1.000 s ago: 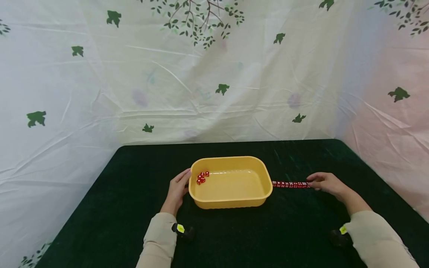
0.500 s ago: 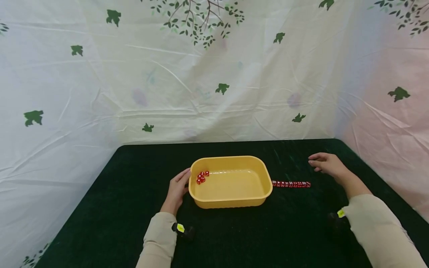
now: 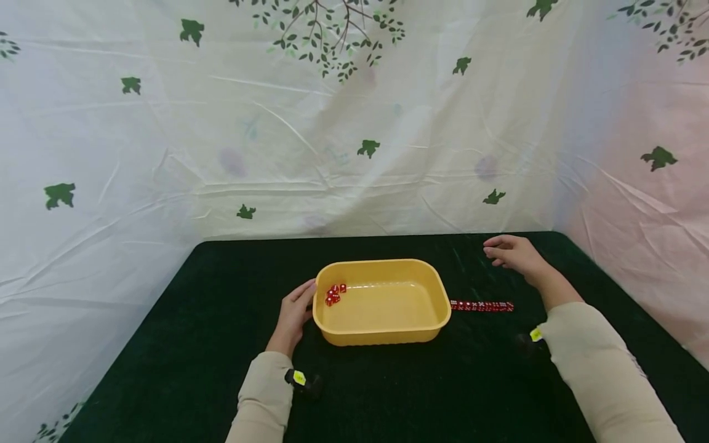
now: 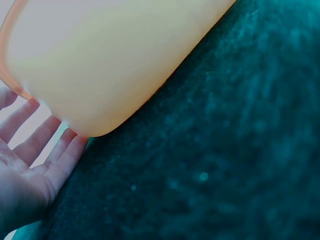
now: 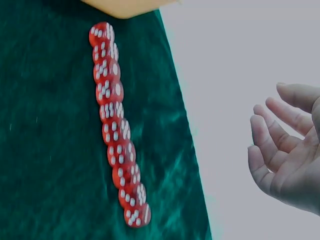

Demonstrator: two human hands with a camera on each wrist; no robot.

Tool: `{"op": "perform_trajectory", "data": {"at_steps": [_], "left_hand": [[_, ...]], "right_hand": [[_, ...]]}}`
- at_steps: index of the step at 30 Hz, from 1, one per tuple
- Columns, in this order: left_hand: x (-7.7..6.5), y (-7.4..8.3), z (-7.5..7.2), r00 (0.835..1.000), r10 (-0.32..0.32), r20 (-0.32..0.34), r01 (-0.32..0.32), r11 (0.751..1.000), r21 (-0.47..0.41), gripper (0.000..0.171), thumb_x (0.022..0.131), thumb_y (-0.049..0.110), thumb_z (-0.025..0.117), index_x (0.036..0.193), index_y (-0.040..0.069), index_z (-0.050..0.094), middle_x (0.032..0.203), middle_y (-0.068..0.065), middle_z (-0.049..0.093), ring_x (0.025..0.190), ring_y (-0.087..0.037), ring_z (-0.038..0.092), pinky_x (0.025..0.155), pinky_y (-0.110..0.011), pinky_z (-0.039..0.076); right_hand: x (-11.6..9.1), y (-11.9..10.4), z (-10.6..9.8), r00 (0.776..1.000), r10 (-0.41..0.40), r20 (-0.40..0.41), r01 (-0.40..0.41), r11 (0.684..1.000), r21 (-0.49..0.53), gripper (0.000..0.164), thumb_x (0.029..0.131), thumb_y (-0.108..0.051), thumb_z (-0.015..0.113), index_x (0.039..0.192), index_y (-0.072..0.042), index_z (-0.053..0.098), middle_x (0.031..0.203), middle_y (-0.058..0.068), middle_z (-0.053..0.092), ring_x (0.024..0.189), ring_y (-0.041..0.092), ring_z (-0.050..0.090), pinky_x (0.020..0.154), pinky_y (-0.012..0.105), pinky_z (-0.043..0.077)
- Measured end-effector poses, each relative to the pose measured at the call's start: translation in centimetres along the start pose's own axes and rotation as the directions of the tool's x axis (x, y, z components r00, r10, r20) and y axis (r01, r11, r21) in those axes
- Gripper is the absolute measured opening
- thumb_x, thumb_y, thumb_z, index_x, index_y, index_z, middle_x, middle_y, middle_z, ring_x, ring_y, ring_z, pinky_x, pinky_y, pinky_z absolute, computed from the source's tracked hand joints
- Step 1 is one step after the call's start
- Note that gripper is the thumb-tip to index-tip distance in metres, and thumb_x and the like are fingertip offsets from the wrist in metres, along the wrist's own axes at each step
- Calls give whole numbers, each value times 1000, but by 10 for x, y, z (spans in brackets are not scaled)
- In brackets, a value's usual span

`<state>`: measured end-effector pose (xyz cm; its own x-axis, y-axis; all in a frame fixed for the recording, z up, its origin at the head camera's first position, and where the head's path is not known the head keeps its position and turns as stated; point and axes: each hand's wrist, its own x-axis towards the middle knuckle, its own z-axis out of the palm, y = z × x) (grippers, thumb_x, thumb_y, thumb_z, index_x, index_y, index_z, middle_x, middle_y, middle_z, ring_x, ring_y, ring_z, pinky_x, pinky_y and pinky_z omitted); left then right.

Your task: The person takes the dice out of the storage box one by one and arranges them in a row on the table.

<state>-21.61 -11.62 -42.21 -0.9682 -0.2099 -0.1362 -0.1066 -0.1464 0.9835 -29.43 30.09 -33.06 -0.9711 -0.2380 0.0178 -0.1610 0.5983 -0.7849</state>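
A yellow rectangular basin (image 3: 388, 337) stands on the dark green cloth, with several red dice (image 3: 333, 295) lying together at its left end. My left hand (image 3: 290, 317) rests against the basin's left side; in the left wrist view its fairly straight fingertips touch the outer wall (image 4: 100, 85). To the right of the basin runs a straight row of red dice with white pips (image 3: 482, 306), touching end to end. My right hand (image 3: 515, 253) is raised beyond that row, holding nothing, its fingers loosely bent and spread in the right wrist view (image 5: 290, 145).
The dark green cloth (image 3: 166, 344) covers the table, whose far edge lies near a white curtain (image 3: 310, 154) printed with green leaves. A wrist camera (image 3: 304, 383) sits on my left wrist, close above the cloth.
My right hand has left the right end of the dice row, rising and moving away, then drifting left. The left hand, basin and dice stay in place.
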Motion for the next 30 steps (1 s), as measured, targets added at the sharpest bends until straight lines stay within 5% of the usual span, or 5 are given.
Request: {"op": "perform_trajectory", "data": {"at_steps": [30], "left_hand": [[-1, 0, -1, 1000, 3, -2, -3, 1000, -8, 46, 80, 41, 56, 117, 14, 54, 120, -4, 47, 104, -21, 47, 82, -38, 42]], "right_hand": [[46, -87, 91, 982, -108, 154, 103, 994, 41, 29, 87, -18, 51, 109, 1, 52, 105, 17, 53, 84, 33, 51, 80, 42, 42]]}}
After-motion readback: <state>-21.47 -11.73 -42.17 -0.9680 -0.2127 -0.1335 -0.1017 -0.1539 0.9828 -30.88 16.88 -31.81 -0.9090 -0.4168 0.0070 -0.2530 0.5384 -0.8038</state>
